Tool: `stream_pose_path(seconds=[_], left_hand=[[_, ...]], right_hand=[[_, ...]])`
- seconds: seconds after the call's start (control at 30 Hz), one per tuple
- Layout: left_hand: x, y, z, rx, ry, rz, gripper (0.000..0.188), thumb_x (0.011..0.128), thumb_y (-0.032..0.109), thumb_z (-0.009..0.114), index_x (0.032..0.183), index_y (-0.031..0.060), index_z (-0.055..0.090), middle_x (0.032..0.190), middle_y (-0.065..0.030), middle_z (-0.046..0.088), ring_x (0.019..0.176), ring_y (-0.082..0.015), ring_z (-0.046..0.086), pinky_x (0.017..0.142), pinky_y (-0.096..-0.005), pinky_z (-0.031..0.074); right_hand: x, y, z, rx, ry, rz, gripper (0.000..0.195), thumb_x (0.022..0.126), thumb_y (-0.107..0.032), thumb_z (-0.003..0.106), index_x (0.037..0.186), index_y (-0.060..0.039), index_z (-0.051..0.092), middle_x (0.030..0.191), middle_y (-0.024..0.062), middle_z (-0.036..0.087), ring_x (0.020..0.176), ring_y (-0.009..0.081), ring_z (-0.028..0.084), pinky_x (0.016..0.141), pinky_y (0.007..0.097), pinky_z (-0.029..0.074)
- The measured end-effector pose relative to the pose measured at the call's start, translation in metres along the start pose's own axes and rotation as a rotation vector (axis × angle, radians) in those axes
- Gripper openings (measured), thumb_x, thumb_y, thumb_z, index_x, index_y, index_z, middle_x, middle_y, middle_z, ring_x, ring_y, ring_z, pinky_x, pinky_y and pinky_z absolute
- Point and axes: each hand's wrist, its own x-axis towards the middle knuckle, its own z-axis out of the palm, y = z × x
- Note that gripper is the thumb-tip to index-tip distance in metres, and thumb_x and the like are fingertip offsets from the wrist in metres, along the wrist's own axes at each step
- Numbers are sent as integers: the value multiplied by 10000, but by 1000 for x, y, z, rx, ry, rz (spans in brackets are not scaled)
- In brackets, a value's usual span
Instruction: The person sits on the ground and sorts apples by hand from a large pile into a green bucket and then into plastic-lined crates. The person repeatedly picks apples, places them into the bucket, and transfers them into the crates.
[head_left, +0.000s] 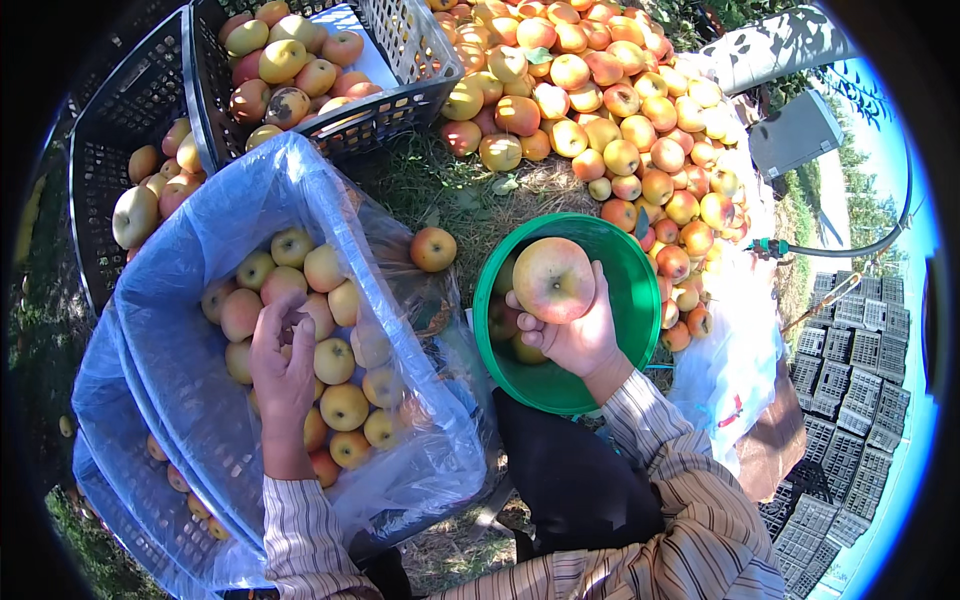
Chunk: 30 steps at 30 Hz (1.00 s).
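My right hand (574, 341) holds a large yellow-pink apple (553, 280) up over a green plastic bucket (630, 292). Several more apples (502, 319) lie inside the bucket, partly hidden by that hand. To the left, my left hand (281, 367) hovers at the apples (343, 406) in a crate lined with blue plastic film (202, 240). Its thumb and fingers are curved and apart, with no apple seen in its grasp. Whether its fingertips touch the fruit beneath cannot be made out.
A second lined crate (112, 427) adjoins on the left. Black plastic crates (420, 94) with apples stand beyond. A large apple heap (622, 112) covers the ground ahead. One loose apple (433, 249) sits between crate and bucket. Stacked crates (847, 405) and a hose (847, 251) are at right.
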Motion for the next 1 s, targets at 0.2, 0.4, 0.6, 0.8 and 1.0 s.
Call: stream_pose_path(seconds=[0.2,0.4,0.6,0.8,1.0], left_hand=[[-15,56,10,-149,-121,62,338,956,39,634,1289,-18,613,1082,-61,674,827,-87,595,704,-235,489],[-24,101,15,-446,-572,-154,670,997,289,660,1528,14,358,1313,-116,556,964,-93,542,874,-270,489],[-32,79,-28,-394,-348,-317,965,842,495,795,1510,-34,341,1338,-198,555,1188,-242,610,992,-359,518],[-59,6,-71,-293,-480,-631,842,817,329,792,1500,40,395,1344,-142,556,1277,-250,543,1092,-360,437],[-89,-87,-91,539,-1064,-639,857,699,236,794,1467,74,450,1361,-167,519,1271,-317,530,1066,-386,451]], right_hand=[[7,13,23,-64,-8,34,917,970,-781,284,1452,-16,437,1241,238,633,967,357,681,813,458,583],[16,42,70,-939,-78,-245,903,938,-642,569,1519,-3,309,1395,192,535,1204,312,605,993,424,514],[49,103,119,-1810,-441,-439,967,776,-237,837,1565,-45,311,1553,220,381,1469,370,367,1202,425,318],[46,90,110,-1749,-481,-197,820,834,-223,782,1531,-48,388,1510,176,466,1316,314,540,1099,414,434],[38,69,86,-1547,-304,-288,685,928,-217,708,1509,-2,418,1428,131,560,1177,176,610,970,334,487]])
